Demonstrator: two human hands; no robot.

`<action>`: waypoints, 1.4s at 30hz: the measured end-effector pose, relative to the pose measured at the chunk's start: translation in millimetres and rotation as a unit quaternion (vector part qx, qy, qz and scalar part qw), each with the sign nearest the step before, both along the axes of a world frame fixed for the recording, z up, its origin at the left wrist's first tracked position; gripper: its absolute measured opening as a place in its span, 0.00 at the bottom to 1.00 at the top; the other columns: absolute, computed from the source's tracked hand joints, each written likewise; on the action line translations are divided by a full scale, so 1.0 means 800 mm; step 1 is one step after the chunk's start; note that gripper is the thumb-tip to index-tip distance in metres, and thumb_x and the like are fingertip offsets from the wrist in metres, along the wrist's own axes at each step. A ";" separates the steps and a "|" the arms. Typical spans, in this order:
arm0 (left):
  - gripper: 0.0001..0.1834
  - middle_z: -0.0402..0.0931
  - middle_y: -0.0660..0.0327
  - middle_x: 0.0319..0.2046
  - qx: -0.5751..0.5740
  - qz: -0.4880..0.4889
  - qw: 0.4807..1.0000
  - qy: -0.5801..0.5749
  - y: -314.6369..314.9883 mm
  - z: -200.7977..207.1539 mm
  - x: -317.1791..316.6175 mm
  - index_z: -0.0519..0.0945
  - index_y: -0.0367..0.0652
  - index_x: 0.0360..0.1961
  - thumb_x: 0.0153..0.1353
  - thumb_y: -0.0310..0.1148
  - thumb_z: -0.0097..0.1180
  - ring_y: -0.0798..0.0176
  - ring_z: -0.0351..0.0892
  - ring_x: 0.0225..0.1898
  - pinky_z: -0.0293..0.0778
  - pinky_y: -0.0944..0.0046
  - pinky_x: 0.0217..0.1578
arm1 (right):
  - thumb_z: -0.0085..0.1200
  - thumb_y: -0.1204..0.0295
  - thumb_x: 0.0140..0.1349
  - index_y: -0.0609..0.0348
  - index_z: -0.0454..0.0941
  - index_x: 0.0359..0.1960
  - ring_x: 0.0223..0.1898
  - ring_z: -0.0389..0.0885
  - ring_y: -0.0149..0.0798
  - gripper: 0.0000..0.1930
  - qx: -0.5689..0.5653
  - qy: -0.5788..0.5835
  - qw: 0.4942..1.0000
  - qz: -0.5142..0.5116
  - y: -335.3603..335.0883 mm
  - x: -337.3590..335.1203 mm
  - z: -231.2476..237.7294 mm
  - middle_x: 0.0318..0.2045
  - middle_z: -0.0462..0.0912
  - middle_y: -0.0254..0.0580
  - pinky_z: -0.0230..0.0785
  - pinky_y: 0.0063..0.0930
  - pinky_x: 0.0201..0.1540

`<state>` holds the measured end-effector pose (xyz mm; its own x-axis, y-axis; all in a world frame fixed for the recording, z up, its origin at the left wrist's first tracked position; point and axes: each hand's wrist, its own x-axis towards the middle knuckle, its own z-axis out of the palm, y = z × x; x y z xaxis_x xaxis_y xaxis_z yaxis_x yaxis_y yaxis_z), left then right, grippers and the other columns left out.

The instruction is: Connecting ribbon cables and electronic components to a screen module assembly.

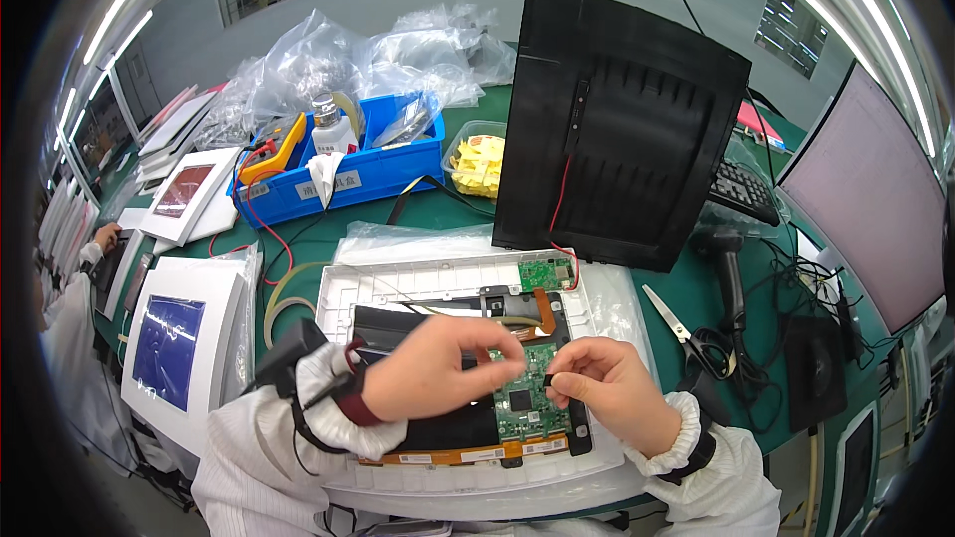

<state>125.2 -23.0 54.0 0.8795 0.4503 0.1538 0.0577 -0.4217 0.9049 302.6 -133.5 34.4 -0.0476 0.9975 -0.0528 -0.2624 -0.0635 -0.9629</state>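
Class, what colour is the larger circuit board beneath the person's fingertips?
The larger circuit board is green, clearest in the head view.

On the bench (487, 105) before the worker, a circuit board (512, 426) sits within an open housing (338, 290), the left hand (438, 370) and right hand (612, 390) above. Behind the housing stands a cover (622, 129). Back left, a bin (393, 171) holds a meter (289, 142) and bottle (334, 135), with bags (308, 52) behind; a tub (479, 165) sits between bin and cover. Scissors (674, 318), scanner (730, 278) and monitor (875, 199) run rightward; a framed panel (169, 350) lies left.
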 end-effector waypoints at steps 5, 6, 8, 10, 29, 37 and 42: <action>0.08 0.74 0.64 0.25 -0.142 -0.056 0.988 -0.017 -0.014 -0.015 -0.001 0.75 0.36 0.31 0.55 0.31 0.52 0.74 0.69 0.28 0.67 0.74 0.31 | 0.49 0.80 0.54 0.66 0.74 0.32 0.28 0.71 0.26 0.04 0.010 -0.028 0.999 0.017 -0.003 -0.004 0.001 0.27 0.75 0.36 0.66 0.16 0.32; 0.08 0.74 0.64 0.25 -0.154 -0.066 0.986 -0.024 -0.016 -0.018 -0.001 0.75 0.36 0.32 0.55 0.30 0.52 0.74 0.69 0.28 0.67 0.74 0.31 | 0.49 0.81 0.54 0.66 0.74 0.32 0.28 0.71 0.25 0.04 0.029 -0.039 0.999 0.023 -0.002 -0.004 0.000 0.27 0.74 0.37 0.65 0.16 0.32; 0.08 0.74 0.64 0.26 -0.175 -0.073 0.982 -0.016 -0.015 -0.018 -0.002 0.75 0.36 0.32 0.55 0.30 0.52 0.74 0.70 0.29 0.68 0.74 0.32 | 0.48 0.82 0.54 0.67 0.74 0.31 0.29 0.71 0.25 0.04 0.046 -0.050 0.997 0.030 -0.002 -0.004 0.000 0.28 0.74 0.37 0.65 0.16 0.33; 0.08 0.74 0.64 0.26 -0.197 -0.077 0.977 -0.010 -0.015 -0.019 -0.002 0.76 0.36 0.32 0.55 0.30 0.52 0.74 0.70 0.29 0.69 0.73 0.32 | 0.48 0.83 0.53 0.67 0.74 0.31 0.30 0.71 0.25 0.04 0.037 -0.065 0.996 0.038 -0.001 -0.004 0.000 0.29 0.73 0.37 0.64 0.15 0.33; 0.06 0.75 0.61 0.28 -0.180 -0.065 0.981 0.019 -0.017 -0.015 -0.005 0.76 0.34 0.32 0.53 0.25 0.54 0.73 0.72 0.31 0.70 0.74 0.34 | 0.49 0.81 0.54 0.67 0.74 0.31 0.31 0.70 0.24 0.03 0.018 -0.089 0.994 0.055 -0.001 -0.005 0.001 0.30 0.74 0.36 0.64 0.16 0.34; 0.05 0.74 0.60 0.30 -0.211 -0.036 0.977 0.026 -0.021 -0.025 -0.005 0.75 0.32 0.32 0.53 0.21 0.53 0.71 0.71 0.33 0.69 0.73 0.35 | 0.55 0.80 0.47 0.65 0.75 0.29 0.24 0.73 0.32 0.06 0.178 -0.351 0.917 -0.069 -0.003 -0.014 0.003 0.25 0.75 0.41 0.66 0.20 0.27; 0.04 0.75 0.63 0.21 -0.073 0.037 0.997 -0.003 -0.025 -0.025 -0.001 0.78 0.38 0.27 0.50 0.27 0.55 0.74 0.70 0.21 0.67 0.75 0.22 | 0.55 0.80 0.46 0.65 0.76 0.27 0.24 0.75 0.36 0.05 0.198 -0.366 0.905 -0.087 -0.005 -0.020 0.003 0.23 0.76 0.43 0.67 0.22 0.27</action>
